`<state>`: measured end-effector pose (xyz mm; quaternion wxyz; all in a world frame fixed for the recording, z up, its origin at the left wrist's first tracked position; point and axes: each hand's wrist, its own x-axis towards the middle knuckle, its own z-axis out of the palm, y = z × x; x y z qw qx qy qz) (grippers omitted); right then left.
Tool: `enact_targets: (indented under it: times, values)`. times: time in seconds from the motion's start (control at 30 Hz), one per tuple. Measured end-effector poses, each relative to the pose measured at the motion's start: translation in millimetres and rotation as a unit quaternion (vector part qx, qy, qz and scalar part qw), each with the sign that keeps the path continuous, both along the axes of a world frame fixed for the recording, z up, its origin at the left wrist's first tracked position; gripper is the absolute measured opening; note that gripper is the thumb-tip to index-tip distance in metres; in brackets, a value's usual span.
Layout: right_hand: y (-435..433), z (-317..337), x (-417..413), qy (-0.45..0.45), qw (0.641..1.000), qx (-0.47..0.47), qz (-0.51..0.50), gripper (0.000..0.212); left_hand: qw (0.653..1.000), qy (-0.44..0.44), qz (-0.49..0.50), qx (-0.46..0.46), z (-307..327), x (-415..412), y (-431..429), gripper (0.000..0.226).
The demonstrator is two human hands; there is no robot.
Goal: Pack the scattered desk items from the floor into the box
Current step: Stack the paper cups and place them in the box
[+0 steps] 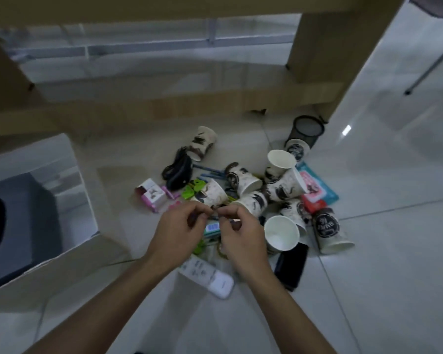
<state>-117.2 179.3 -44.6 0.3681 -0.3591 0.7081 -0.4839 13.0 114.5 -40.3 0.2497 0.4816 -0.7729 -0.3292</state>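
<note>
Bottom of frame: our forearms reach up to centre, left hand [182, 226] and right hand [241, 229] meeting, fingers curled over something small; what it is, we cannot tell. Probably gathering small bits together. Remote [207, 274] lies below them, long axis running toward lower right. Cups [281, 233] scattered right of centre. Box [49, 159] open at left edge.

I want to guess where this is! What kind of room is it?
Probably an office or study room. Wooden desk legs stand on a shiny tiled floor, and desk things lie scattered there: pens, a black mesh pen holder and paper cups, beside a cardboard box.
</note>
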Motion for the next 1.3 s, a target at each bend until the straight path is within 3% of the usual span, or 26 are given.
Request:
enact_targets:
  times: [0.17,0.27,0.4,0.5,0.63,0.7,0.8,0.9,0.97,1.03,1.1,1.17,1.23,1.3]
  values:
    - [-21.3,13.9,-28.0,0.046,0.999,-0.011,-0.005,0.014,0.998,-0.001,-0.051,0.036,-0.3,-15.7,-23.9,0.024]
    - [-42.1,20.1,-48.7,0.183,0.982,-0.031,-0.021,0.013,0.998,0.023,-0.048,0.039,-4.0,-34.9,-36.8,0.026]
    - [-72.5,18.3,-85.3,0.426,0.899,0.073,-0.067,0.026,0.997,0.04,-0.054,0.045,-7.2,-56.7,-52.4,0.021]
    - [-95.1,12.1,-113.3,0.514,0.837,0.176,-0.066,0.037,0.996,0.059,-0.046,0.055,-6.0,-70.4,-62.9,0.02]
    - [-110.3,6.2,-131.2,0.521,0.821,0.235,0.0,0.025,0.997,0.053,-0.047,0.034,-2.7,-84.1,-80.9,0.02]
    - [-111.7,8.4,-129.5,0.511,0.84,0.178,-0.03,0.021,0.996,0.059,-0.045,0.041,-3.7,-86.6,-89.5,0.031]
    - [-109.6,21.6,-111.0,0.483,0.871,0.019,-0.089,0.017,0.995,0.07,-0.051,0.045,-2.8,-85.9,-98.6,0.073]
    - [-109.8,32.3,-88.5,0.352,0.928,-0.113,-0.03,0.014,0.991,0.106,-0.065,0.053,0.4,-83.6,-105.1,0.09]
    - [-112.6,32.1,-79.7,0.209,0.97,-0.121,0.032,0.016,0.99,0.118,-0.034,0.062,0.0,-76.9,-108.6,0.077]
    - [-116.3,24.5,-81.2,0.172,0.982,-0.079,0.029,0.023,0.994,0.093,0.027,0.058,-4.1,-64.6,-111.4,0.074]
    - [-122.7,11.8,-90.6,0.269,0.962,0.01,0.045,0.035,0.992,0.073,0.084,0.062,-11.8,-48.8,-115.0,0.073]
    - [-129.9,0.1,-95.9,0.37,0.909,0.142,0.129,0.05,0.988,0.077,0.11,0.08,-18.4,-35.2,-118.0,0.069]
    - [-136.1,-9.4,-93.4,0.421,0.85,0.255,0.188,0.061,0.985,0.09,0.118,0.092,-20.8,-27.1,-119.7,0.067]
    - [-139.0,-15.4,-89.6,0.436,0.833,0.286,0.186,0.06,0.983,0.097,0.123,0.096,-20.9,-23.9,-120.7,0.065]
